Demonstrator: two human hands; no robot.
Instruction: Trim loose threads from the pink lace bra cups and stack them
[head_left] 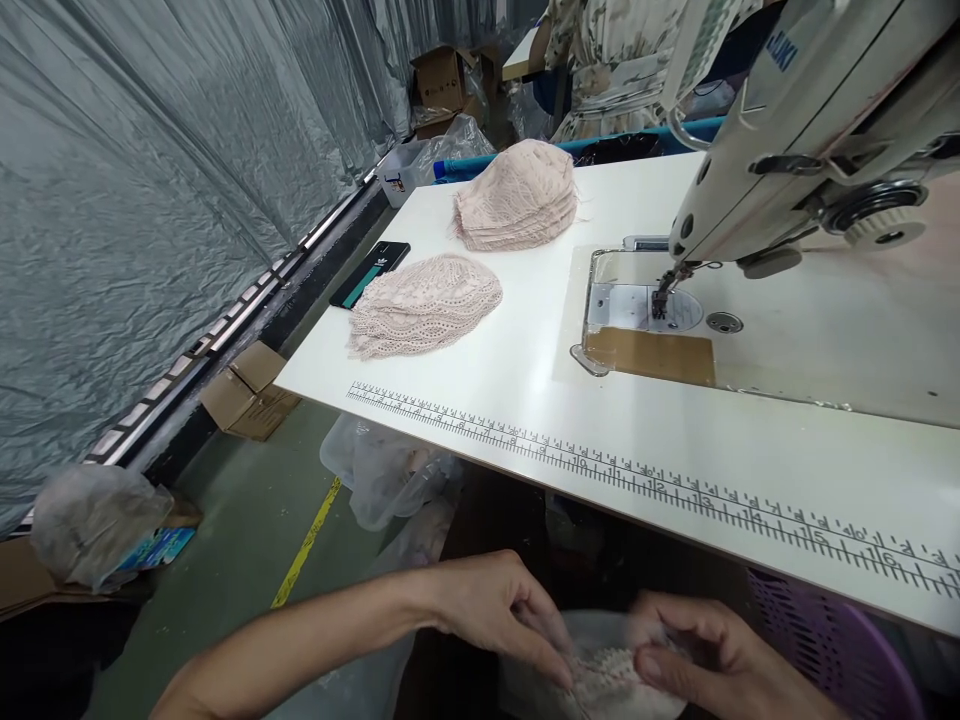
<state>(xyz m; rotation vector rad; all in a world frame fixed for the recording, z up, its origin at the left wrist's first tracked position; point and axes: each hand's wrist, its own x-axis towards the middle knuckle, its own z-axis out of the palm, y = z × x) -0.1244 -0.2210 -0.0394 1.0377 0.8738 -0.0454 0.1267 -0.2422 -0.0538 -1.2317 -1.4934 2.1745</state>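
Note:
My left hand [506, 612] is at the bottom centre, below the table's front edge, its thumb and fingers closed on the left side of a pale pink lace piece [619, 680]. My right hand [697, 650], slightly blurred, pinches the same piece from the right. On the white table [517, 350] lie two stacks of similar lace: a flatter lace stack [427, 305] at the left and a domed lace stack [517, 195] farther back. The sewing machine [780, 130] stands at the right, its presser foot [661, 298] over the metal plate.
A dark phone [367, 275] lies by the flatter stack. A printed ruler [585, 460] runs along the table's front edge. Below are a purple basket [832, 640] and plastic bags [390, 470]. Cardboard boxes [251, 390] stand on the floor at the left.

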